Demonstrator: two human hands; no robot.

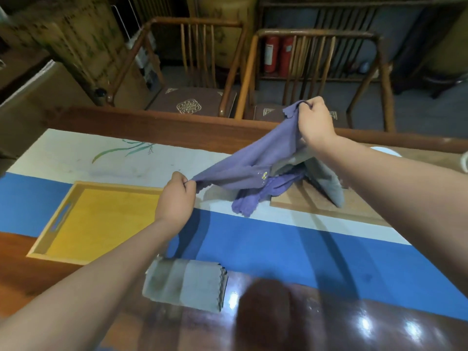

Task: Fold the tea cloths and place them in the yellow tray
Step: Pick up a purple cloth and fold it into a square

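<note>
The purple tea cloth [243,165] is held stretched in the air, right of the yellow tray [101,219], corners pinched by left hand [177,198] and right hand [314,120], fingers clamped. Soft, light, limp: corners are judged the best hold.

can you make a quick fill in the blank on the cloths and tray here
1. Both hands, left hand and right hand, pinch the ____ cloth.
2. The yellow tray holds ____ cloths.
3. The folded cloth nearest the camera is ____.

Missing words: purple; no; grey
</note>
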